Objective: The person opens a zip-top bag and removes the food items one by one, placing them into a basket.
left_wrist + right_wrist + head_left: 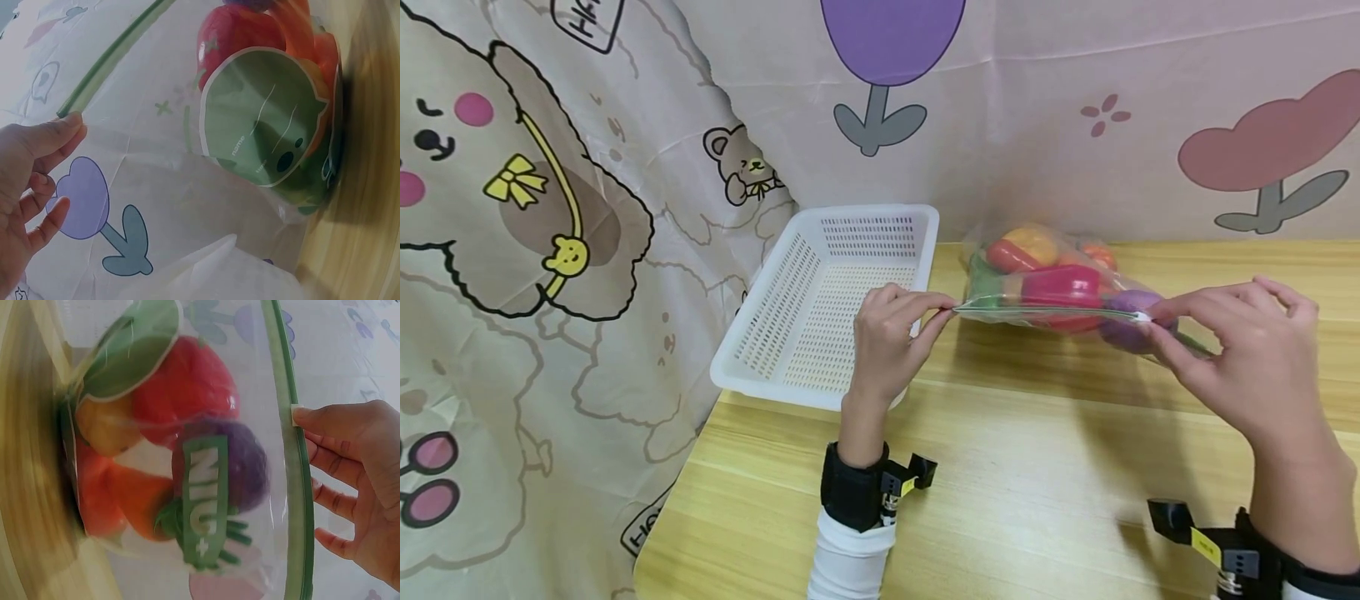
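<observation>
A clear zip bag (1000, 310) with a green zip strip stands on the table, filled with toy fruits and vegetables. Through its side show a red pepper (187, 394), a purple round piece (247, 465) and an orange carrot-like piece (142, 497). My left hand (889, 337) pinches the left end of the zip strip (106, 62) between thumb and forefinger. Toward the strip's other end, my right hand (1255, 350) pinches the small white slider (296, 415) with thumb and forefinger. A green printed label (256, 119) covers part of the contents in the left wrist view.
A white perforated plastic basket (752, 387) stands on the left of the wooden table (1000, 500), partly behind my left hand. Patterned cloth (1037, 125) hangs along the back and the left side, close behind the bag and basket.
</observation>
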Motion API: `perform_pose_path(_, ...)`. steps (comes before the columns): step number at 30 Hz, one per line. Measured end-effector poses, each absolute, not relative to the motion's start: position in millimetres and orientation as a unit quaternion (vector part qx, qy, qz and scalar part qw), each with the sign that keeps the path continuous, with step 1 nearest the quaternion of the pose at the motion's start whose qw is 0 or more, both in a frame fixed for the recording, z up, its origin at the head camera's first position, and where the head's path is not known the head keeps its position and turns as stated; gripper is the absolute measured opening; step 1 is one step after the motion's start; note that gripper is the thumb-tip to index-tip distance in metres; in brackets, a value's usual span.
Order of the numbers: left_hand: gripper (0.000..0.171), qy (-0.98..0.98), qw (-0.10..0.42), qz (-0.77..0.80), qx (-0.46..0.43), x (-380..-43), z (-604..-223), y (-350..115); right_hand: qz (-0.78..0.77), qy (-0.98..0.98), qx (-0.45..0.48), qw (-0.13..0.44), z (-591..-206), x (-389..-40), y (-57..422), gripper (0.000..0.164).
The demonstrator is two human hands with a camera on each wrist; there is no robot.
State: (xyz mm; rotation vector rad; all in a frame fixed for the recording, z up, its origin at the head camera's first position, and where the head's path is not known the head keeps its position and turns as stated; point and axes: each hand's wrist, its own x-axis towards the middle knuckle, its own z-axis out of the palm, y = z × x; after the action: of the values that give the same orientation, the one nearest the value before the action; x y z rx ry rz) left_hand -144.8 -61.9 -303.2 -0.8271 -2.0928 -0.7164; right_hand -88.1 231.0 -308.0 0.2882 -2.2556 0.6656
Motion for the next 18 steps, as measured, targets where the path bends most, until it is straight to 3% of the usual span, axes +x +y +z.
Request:
perform_pose_path(10,0.007,-0.822,0.383,-0.29,-0.305,-148,-304,-70,0.267,-0.859,0.108,0.424,-309,-89,248,0.072)
perform_pose_path(16,0.006,-0.827,0.384,-0.291,-0.289,-148,-304,-75,0.265,-0.862,0.12,0.416,-308,-90,262,0.082)
perform_pose_path(18,0.007,-0.828,0.383,-0.293,-0.285,-149,-304,-77,0.282,-0.861,0.117,0.407,-308,-88,265,0.077)
